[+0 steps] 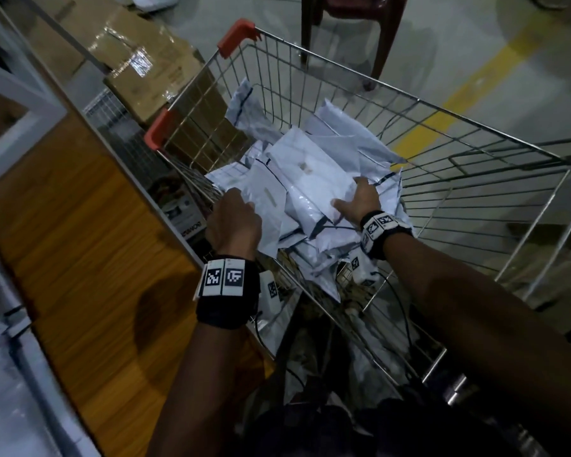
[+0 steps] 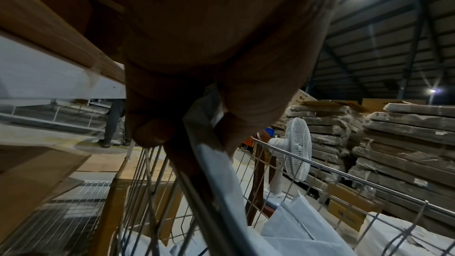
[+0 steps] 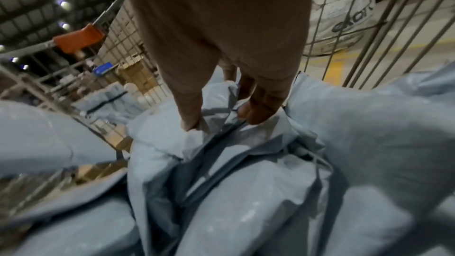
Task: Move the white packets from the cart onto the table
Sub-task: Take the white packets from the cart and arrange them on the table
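A silver wire shopping cart [image 1: 475, 179] with orange plastic corner caps fills the middle of the head view, and a loose heap of white plastic mailer packets [image 1: 307, 179] with dark seam lines lies inside it. All the packets are in the cart. Both of the person's hands are down in the heap.

The left hand [image 1: 233, 222], at the lower centre of the head view, has its thumb and fingers [image 2: 248, 116] pinched on the edge of one white packet [image 2: 216, 166] close to the cart's left wall; the left wrist view shows the plastic caught between them.

The right hand [image 1: 360, 201], just right of centre, lies on top of the pile. In the right wrist view its thumb and fingertips [image 3: 261, 108] dig into crumpled plastic and gather a fold of a packet [image 3: 221, 143] between them.

The wood-grain tabletop [image 1: 80, 258] runs down the left side of the head view, right beside the cart. Taped brown cardboard boxes [image 1: 152, 70] sit at the upper left, and a dark red plastic chair [image 1: 353, 28] stands at the top centre. A white pedestal fan [image 2: 295, 143] stands beyond the cart at the right centre of the left wrist view.
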`<state>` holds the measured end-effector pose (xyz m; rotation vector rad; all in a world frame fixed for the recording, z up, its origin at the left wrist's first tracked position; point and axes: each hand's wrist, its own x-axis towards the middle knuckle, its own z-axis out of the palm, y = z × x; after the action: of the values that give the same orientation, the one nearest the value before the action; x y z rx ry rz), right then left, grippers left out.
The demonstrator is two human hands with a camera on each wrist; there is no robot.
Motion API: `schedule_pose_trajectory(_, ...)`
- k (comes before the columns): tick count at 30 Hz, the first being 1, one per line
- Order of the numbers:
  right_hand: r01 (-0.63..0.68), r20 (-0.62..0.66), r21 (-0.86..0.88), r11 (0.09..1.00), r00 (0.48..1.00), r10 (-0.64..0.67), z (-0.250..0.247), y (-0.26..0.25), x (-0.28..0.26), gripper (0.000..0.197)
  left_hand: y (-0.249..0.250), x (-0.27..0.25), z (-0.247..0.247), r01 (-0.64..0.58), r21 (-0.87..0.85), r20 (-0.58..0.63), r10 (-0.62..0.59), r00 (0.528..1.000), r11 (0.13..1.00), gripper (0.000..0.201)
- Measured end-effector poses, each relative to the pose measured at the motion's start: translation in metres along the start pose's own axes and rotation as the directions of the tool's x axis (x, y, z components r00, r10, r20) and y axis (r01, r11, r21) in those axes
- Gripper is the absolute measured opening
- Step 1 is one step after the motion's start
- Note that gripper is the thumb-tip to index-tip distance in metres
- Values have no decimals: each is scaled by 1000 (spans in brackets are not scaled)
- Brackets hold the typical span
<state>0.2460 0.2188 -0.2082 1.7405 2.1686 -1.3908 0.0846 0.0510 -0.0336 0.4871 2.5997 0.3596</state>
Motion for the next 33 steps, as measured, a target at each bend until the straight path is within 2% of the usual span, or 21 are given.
schedule_pose_trajectory(2,43,-21,30,999,999,-43,-7,-6,-8,59,2,-1,0,-8,37,5,8,1000,999,25)
schedule_pose_trajectory(4,117,-99,100,988,989,-107,-17,-12,-21,41,5,-2,-1,-22,62,14,21,1000,998,25)
schedule_pose_trajectory(7,218,-265,159,963,949,-171,-31,-13,-50,30,9,-4,-1,-60,42,25,59,998,997,23)
schedule_pose_trajectory(8,221,-316,169,961,935,-159,-33,-10,-60,29,12,-4,-1,-71,35,25,70,997,997,23)
schedule_pose_trajectory(10,120,-361,240,963,932,-26,-37,-4,-80,27,18,-5,-3,-94,23,21,94,995,995,23)
schedule_pose_trajectory(11,30,-334,282,959,940,68,-38,-1,-89,29,21,-6,-4,-111,15,21,111,994,994,22)
schedule_pose_trajectory(13,-173,-159,248,953,963,216,-35,9,-99,36,29,-7,-6,-176,16,17,176,984,984,21)
schedule_pose_trajectory(15,-307,68,-29,951,949,309,-27,21,-104,38,36,-7,-7,-250,53,23,249,968,967,22)
schedule_pose_trajectory(17,-319,158,-229,920,920,358,-22,26,-109,35,44,-5,-8,-289,89,34,288,957,953,24)
schedule_pose_trajectory(21,-280,124,-328,902,934,335,-24,23,-108,36,57,1,-5,-299,53,32,298,954,953,26)
schedule_pose_trajectory(24,-250,46,-343,905,958,282,-29,18,-106,34,63,18,7,-224,31,72,222,972,974,29)
schedule_pose_trajectory(27,-254,16,-334,908,961,275,-34,21,-104,35,64,44,23,-139,113,160,120,980,984,33)
schedule_pose_trajectory(30,-256,27,-327,910,960,280,-37,26,-101,37,61,64,39,-130,227,191,87,978,965,37)
schedule_pose_trajectory(33,-259,3,-345,902,961,277,-37,28,-100,36,61,73,57,-120,316,198,58,978,941,55)
